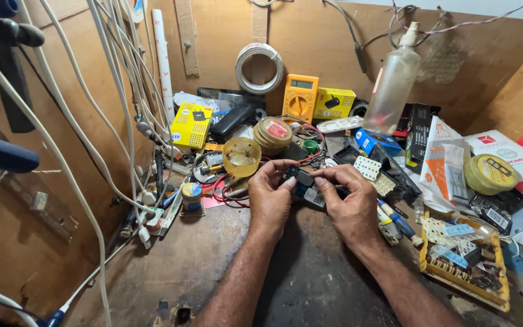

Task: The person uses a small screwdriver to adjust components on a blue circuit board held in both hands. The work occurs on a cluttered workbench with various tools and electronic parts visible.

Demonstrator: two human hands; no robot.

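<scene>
Two hands over a messy bench. Left hand curled, with thumb and fingers pinched shut on the near end of a small black part. Right hand bent too, fingertips closed on the far end of the same part. Part held up between both sets of fingertips, just above a little grey block that pokes out under the right thumb. Hard to tell if the block and the part are joined.

Just past the left fingers, a round yellow tub and some red wires. Further back from the fingers, a brown tin, a yellow meter and a coil of white wire. Beyond the right fingertips, a white dotted card and a blue box. Tall clear bottle well behind that. Out to the right of the right hand, a blue-handled tool and a yellow tray full of small bits. White cables hanging far left of the left hand.
</scene>
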